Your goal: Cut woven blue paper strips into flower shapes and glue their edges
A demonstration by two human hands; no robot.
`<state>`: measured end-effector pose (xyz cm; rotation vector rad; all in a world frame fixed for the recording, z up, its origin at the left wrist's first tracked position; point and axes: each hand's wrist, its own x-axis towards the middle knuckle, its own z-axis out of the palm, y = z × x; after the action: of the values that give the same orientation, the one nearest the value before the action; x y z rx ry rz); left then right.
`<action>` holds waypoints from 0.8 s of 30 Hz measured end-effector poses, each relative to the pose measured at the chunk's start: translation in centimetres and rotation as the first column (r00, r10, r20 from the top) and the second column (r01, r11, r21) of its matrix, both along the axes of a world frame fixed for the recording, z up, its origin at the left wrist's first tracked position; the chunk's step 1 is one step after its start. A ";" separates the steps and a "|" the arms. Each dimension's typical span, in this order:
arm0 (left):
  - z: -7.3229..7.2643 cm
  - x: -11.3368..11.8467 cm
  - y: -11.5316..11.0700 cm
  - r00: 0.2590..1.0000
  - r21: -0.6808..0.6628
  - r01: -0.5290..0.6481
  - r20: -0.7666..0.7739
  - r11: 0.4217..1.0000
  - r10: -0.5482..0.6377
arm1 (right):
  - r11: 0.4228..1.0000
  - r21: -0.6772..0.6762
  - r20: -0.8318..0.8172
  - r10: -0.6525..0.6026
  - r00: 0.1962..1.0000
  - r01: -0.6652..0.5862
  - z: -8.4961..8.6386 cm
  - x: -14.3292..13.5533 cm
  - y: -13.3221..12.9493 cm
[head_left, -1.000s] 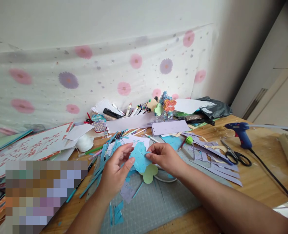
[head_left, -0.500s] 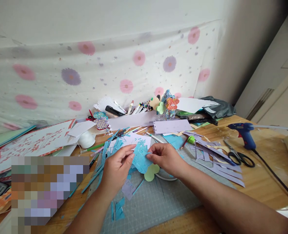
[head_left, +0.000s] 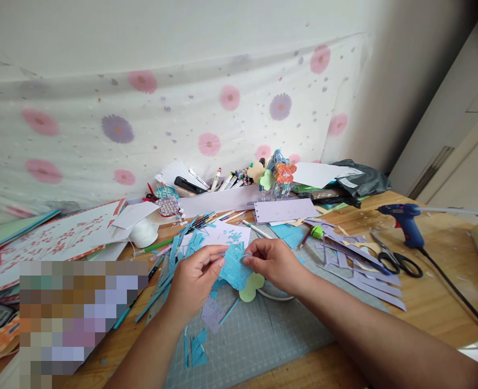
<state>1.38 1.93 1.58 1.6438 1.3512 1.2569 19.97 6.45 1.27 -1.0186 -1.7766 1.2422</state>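
**Blue paper piece held between both hands above the cutting mat**

While both forearms are reaching in from the near edge, the left hand (head_left: 194, 281) and the right hand (head_left: 275, 265) are meeting over the grey cutting mat (head_left: 263, 335), each pinching one side of the blue paper piece (head_left: 234, 267). The piece is sitting directly between the two hands, neither hand being noticeably nearer; the left fingertips are closing on its left edge, the right fingertips on its upper right edge. Its longer dimension is running roughly from upper left to lower right, tilted toward the camera. A light green cut-out (head_left: 250, 287) is showing just below the blue piece; whether it is attached cannot be determined.

Beyond the hands, loose blue strips (head_left: 174, 259) are lying to the left and lilac strips (head_left: 356, 259) to the right on the table (head_left: 433, 302). Farther right, scissors (head_left: 392, 259) and a blue glue gun (head_left: 404, 222) are lying well apart from the hands. At the back, a pen tray (head_left: 222, 201) is standing against the flowered cloth (head_left: 161, 119).
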 end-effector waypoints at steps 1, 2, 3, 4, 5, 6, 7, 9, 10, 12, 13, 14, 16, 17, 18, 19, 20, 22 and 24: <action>0.1 0.1 0.0 1.000 -0.012 -0.006 0.007 1.000 0.006 | 1.000 -0.003 0.002 0.000 1.000 0.000 0.0 0.0 0.0; 0.2 0.2 -0.1 1.000 -0.025 -0.010 0.005 1.000 0.011 | 1.000 -0.004 0.004 0.001 1.000 -0.001 0.0 0.0 0.0; 0.2 0.2 -0.1 1.000 -0.036 -0.012 0.001 0.999 0.012 | 1.000 -0.002 0.006 0.003 1.000 -0.003 0.0 0.0 0.0; 0.3 0.2 -0.1 1.000 -0.047 -0.009 -0.002 0.999 0.009 | 1.000 0.007 0.005 0.004 1.000 -0.004 -0.1 0.0 0.0; 0.3 0.2 -0.1 1.000 -0.057 -0.006 0.001 0.998 0.006 | 1.000 0.022 0.002 0.004 1.000 -0.004 -0.1 0.0 0.0; 0.4 0.2 -0.1 1.000 -0.067 -0.003 0.011 0.998 0.004 | 0.999 0.044 -0.004 0.005 1.000 -0.005 -0.2 0.1 0.0; 0.4 0.3 -0.2 1.000 -0.075 -0.001 0.026 0.997 0.003 | 0.997 0.072 -0.014 0.007 1.000 -0.006 -0.2 0.1 -0.1; 0.6 0.4 -0.2 0.998 -0.095 -0.007 0.068 0.995 0.013 | 0.991 0.136 -0.043 0.012 0.999 -0.006 -0.3 0.1 -0.2; 0.7 0.4 -0.2 0.995 -0.110 -0.013 0.095 0.994 0.024 | 0.987 0.162 -0.059 0.016 0.998 -0.006 -0.3 0.1 -0.3; 0.9 0.4 -0.3 0.986 -0.151 -0.029 0.156 0.988 0.053 | 0.980 0.197 -0.081 0.012 0.997 0.004 -0.3 0.1 -0.4; 1.0 0.3 -0.2 0.981 -0.179 -0.031 0.183 0.983 0.065 | 0.979 0.206 -0.085 0.002 0.996 0.015 -0.3 0.1 -0.4; 1.1 0.2 -0.2 0.977 -0.211 -0.022 0.203 0.977 0.066 | 0.977 0.212 -0.085 -0.011 0.996 0.029 -0.3 0.1 -0.4; 1.1 0.0 -0.1 0.975 -0.271 0.024 0.219 0.962 0.037 | 0.972 0.229 -0.082 -0.042 0.996 0.060 -0.2 0.2 -0.4; 1.0 -0.2 0.0 0.975 -0.293 0.049 0.220 0.955 0.017 | 0.968 0.239 -0.083 -0.055 0.995 0.074 -0.2 0.2 -0.3; 0.9 -0.3 0.0 0.975 -0.308 0.069 0.220 0.949 0.000 | 0.964 0.251 -0.085 -0.065 0.994 0.084 -0.2 0.2 -0.3; 0.8 -0.4 0.0 0.975 -0.315 0.082 0.221 0.946 -0.011 | 0.960 0.265 -0.087 -0.071 0.994 0.092 -0.2 0.2 -0.2; 0.7 -0.4 0.0 0.974 -0.316 0.088 0.224 0.945 -0.016 | 0.955 0.278 -0.090 -0.077 0.993 0.099 -0.3 0.2 -0.2; 0.5 -0.5 0.0 0.972 -0.314 0.098 0.234 0.944 -0.023 | 0.946 0.305 -0.091 -0.083 0.992 0.107 -0.4 0.2 -0.2; 0.4 -0.5 0.0 0.969 -0.313 0.112 0.246 0.943 -0.033 | 0.940 0.323 -0.093 -0.083 0.992 0.109 -0.4 0.2 -0.2</action>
<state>0.92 1.88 1.99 1.2601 1.2586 1.0812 20.14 6.28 0.89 -0.8411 -1.7754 0.8763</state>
